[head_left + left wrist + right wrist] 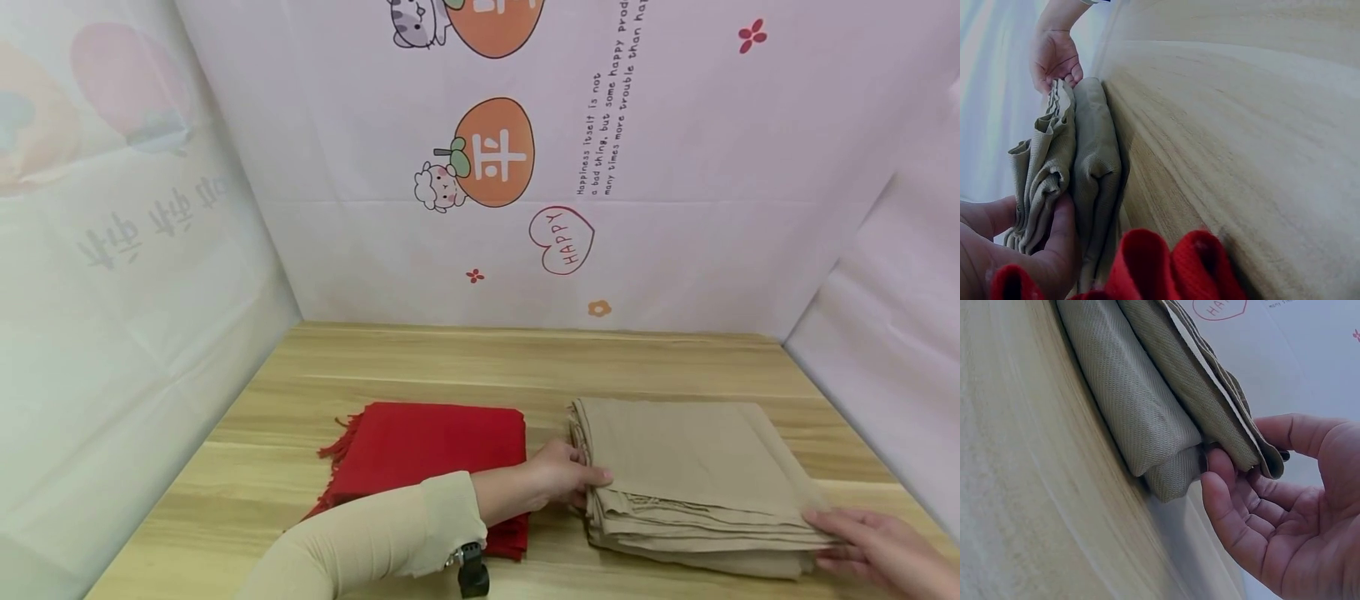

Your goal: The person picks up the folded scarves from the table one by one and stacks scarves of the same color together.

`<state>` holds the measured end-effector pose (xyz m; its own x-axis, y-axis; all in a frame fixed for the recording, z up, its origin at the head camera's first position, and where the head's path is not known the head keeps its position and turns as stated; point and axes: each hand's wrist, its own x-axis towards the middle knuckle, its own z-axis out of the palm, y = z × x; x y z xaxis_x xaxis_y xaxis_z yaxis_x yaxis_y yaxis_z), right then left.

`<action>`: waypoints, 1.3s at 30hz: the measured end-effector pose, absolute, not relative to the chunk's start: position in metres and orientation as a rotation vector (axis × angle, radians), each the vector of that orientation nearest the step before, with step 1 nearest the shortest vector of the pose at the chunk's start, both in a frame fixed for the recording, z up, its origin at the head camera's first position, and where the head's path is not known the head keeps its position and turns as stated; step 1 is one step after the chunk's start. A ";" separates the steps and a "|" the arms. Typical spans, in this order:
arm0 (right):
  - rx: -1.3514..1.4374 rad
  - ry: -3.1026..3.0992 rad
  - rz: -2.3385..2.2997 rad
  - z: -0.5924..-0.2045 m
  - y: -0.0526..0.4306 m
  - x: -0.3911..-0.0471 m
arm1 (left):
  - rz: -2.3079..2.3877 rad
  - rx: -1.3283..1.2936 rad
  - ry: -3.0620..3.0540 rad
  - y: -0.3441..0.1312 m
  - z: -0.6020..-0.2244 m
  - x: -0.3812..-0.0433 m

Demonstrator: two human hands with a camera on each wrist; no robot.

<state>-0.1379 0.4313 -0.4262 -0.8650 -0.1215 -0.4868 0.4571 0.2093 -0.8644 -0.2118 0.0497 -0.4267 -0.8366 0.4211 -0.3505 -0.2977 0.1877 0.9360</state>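
Note:
A thick, folded beige scarf [682, 450] lies at the right of the table, with loose layers and fringe showing along its near side. My left hand [558, 477] pinches its left edge, thumb on top. In the left wrist view the left fingers [1063, 234] reach in under the upper layers, above a lower fold [1094, 150]. At the near right corner, my right hand [870, 542] grips the same upper layers between thumb and fingers. The right wrist view shows the lower fold [1129, 394] beneath those fingers. To the left is a folded red scarf [442, 442] with fringe.
The left forearm [367, 533] crosses over the near part of the red scarf. A wood-grain table [420, 358] is bounded by a printed white cloth wall [360, 250] at the back and plain-looking sheets at both sides.

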 end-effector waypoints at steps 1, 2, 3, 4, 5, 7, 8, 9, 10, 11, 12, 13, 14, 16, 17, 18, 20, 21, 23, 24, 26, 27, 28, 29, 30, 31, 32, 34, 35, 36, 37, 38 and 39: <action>0.317 2.035 -1.698 -0.427 0.431 -0.138 | 1.706 0.116 1.913 0.050 -0.427 -0.212; 0.317 2.035 -1.697 -0.427 0.431 -0.138 | 1.707 0.117 1.908 0.049 -0.427 -0.211; 0.315 2.037 -1.692 -0.428 0.431 -0.138 | 1.713 0.117 1.899 0.049 -0.427 -0.211; 0.311 2.039 -1.687 -0.428 0.431 -0.138 | 1.715 0.117 1.893 0.049 -0.427 -0.211; 0.311 2.046 -1.679 -0.428 0.431 -0.138 | 1.715 0.117 1.889 0.049 -0.427 -0.211; 0.314 2.062 -1.662 -0.428 0.430 -0.138 | 1.718 0.119 1.879 0.048 -0.426 -0.210; 0.332 2.071 -1.649 -0.429 0.429 -0.138 | 1.719 0.120 1.872 0.048 -0.426 -0.210; 0.350 2.083 -1.634 -0.429 0.428 -0.139 | 1.720 0.121 1.865 0.048 -0.426 -0.210; 0.363 2.095 -1.621 -0.429 0.427 -0.139 | 1.721 0.122 1.860 0.048 -0.425 -0.210; 0.379 2.106 -1.610 -0.429 0.426 -0.139 | 1.721 0.123 1.854 0.048 -0.425 -0.211; 0.394 2.114 -1.603 -0.429 0.425 -0.139 | 1.722 0.124 1.848 0.048 -0.425 -0.211; 0.407 2.120 -1.596 -0.429 0.424 -0.139 | 1.722 0.126 1.842 0.047 -0.425 -0.211; 0.418 2.127 -1.587 -0.429 0.423 -0.139 | 1.722 0.125 1.837 0.047 -0.424 -0.211; 0.406 2.139 -1.578 -0.428 0.422 -0.139 | 1.719 0.115 1.827 0.047 -0.423 -0.211; 0.406 2.142 -1.571 -0.428 0.421 -0.138 | 1.715 0.113 1.824 0.047 -0.423 -0.211; 0.404 2.145 -1.563 -0.427 0.421 -0.138 | 1.713 0.111 1.821 0.047 -0.422 -0.212; 0.392 2.157 -1.543 -0.426 0.420 -0.138 | 1.705 0.109 1.823 0.047 -0.422 -0.212; 0.389 2.165 -1.532 -0.426 0.420 -0.138 | 1.698 0.109 1.826 0.047 -0.421 -0.211; 0.381 2.197 -1.496 -0.425 0.419 -0.137 | 1.685 0.116 1.839 0.046 -0.421 -0.211; 0.366 2.217 -1.478 -0.425 0.418 -0.137 | 1.677 0.117 1.845 0.046 -0.421 -0.210; 0.345 2.261 -1.434 -0.425 0.418 -0.138 | 1.665 0.116 1.853 0.046 -0.420 -0.210; 0.335 2.286 -1.409 -0.425 0.418 -0.138 | 1.657 0.122 1.858 0.045 -0.419 -0.210; 0.322 2.314 -1.379 -0.425 0.418 -0.138 | 1.649 0.126 1.862 0.045 -0.419 -0.209; 0.308 2.340 -1.352 -0.425 0.418 -0.138 | 1.640 0.133 1.865 0.044 -0.418 -0.209; 0.296 2.363 -1.325 -0.425 0.418 -0.138 | 1.634 0.140 1.863 0.043 -0.416 -0.210; 0.304 2.385 -1.295 -0.424 0.417 -0.138 | 1.627 0.149 1.858 0.042 -0.416 -0.210; 0.303 2.402 -1.273 -0.424 0.417 -0.138 | 1.618 0.158 1.854 0.042 -0.415 -0.211; 0.319 2.422 -1.235 -0.422 0.415 -0.138 | 1.595 0.180 1.848 0.040 -0.413 -0.213; 0.329 2.428 -1.225 -0.421 0.415 -0.138 | 1.582 0.195 1.846 0.039 -0.412 -0.214; 0.333 2.431 -1.218 -0.420 0.414 -0.138 | 1.569 0.209 1.845 0.037 -0.411 -0.214; 0.334 2.442 -1.205 -0.419 0.414 -0.138 | 1.554 0.224 1.845 0.036 -0.411 -0.215; 0.338 2.455 -1.193 -0.417 0.413 -0.138 | 1.542 0.235 1.847 0.035 -0.409 -0.216; 0.343 2.472 -1.172 -0.416 0.413 -0.139 | 1.530 0.247 1.849 0.034 -0.408 -0.216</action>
